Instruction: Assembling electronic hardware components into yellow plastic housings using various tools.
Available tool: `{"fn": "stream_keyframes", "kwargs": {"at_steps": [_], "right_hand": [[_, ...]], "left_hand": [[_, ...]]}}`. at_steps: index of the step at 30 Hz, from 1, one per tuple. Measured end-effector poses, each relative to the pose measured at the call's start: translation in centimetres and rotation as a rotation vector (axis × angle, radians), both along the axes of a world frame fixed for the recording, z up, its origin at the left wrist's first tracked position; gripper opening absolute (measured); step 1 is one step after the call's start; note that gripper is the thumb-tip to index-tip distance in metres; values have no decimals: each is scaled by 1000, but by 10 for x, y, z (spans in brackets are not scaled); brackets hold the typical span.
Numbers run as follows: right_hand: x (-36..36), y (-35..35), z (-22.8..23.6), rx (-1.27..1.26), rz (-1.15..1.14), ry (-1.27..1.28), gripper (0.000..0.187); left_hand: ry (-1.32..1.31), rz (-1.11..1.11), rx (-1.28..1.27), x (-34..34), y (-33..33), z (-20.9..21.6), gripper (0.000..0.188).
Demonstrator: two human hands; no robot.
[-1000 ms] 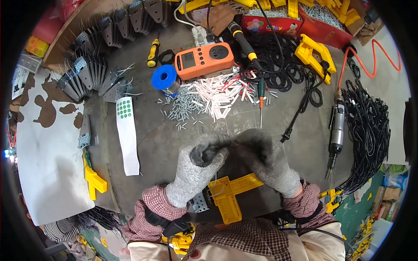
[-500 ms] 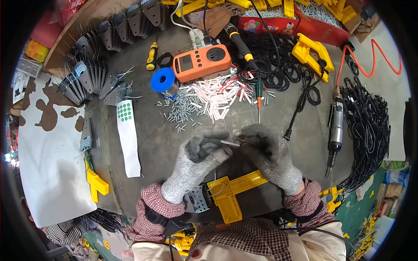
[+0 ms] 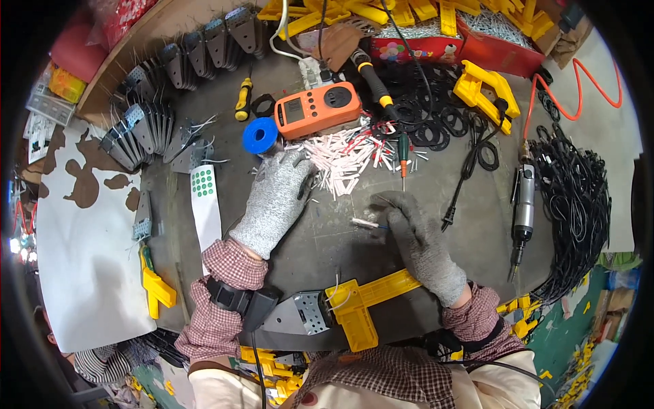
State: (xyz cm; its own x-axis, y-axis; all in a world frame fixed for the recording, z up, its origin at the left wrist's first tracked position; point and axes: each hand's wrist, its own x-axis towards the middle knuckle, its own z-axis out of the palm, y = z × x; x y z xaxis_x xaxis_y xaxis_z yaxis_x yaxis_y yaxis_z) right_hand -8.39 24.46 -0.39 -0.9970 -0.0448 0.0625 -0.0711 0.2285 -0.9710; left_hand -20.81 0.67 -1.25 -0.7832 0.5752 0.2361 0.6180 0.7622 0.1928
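My left hand (image 3: 276,201), in a grey knit glove, reaches palm down over the small metal screws at the left edge of the pile of white sleeves (image 3: 340,160). Its fingers look stretched forward and slightly apart, with the tips partly hidden. My right hand (image 3: 424,249), gloved alike, pinches a thin piece with a white sleeve (image 3: 364,223) at its free end and a bluish stretch near the fingers. Below the hands lies a yellow plastic handle part (image 3: 355,313), joined to a perforated grey metal plate (image 3: 306,313) with white wires sticking up.
Beyond the pile stand a blue spool (image 3: 260,135) and an orange meter (image 3: 317,109). A green-handled screwdriver (image 3: 403,151) lies beside black rings. On the right are a pneumatic screwdriver (image 3: 524,208) and bundled black cords (image 3: 572,204). Grey metal plates (image 3: 139,129) line the left back.
My left hand has left my right hand and moved forward and left to the screws. My right hand has stayed near its place, still holding the thin piece.
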Motion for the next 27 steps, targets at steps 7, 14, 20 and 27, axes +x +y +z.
{"fn": "stream_keyframes", "kwargs": {"at_steps": [7, 14, 20, 27], "right_hand": [[7, 7, 4, -12, 48, -46, 19], [12, 2, 5, -87, 37, -26, 13], [11, 3, 5, -40, 94, -110, 16], [9, 4, 10, 0, 79, -144, 16]], "left_hand": [[-555, 144, 935, 55, 27, 33, 15], [-1116, 213, 1072, 89, 30, 25, 25], [-1098, 134, 1002, 92, 33, 30, 30], [-886, 95, 917, 96, 36, 30, 30]]}}
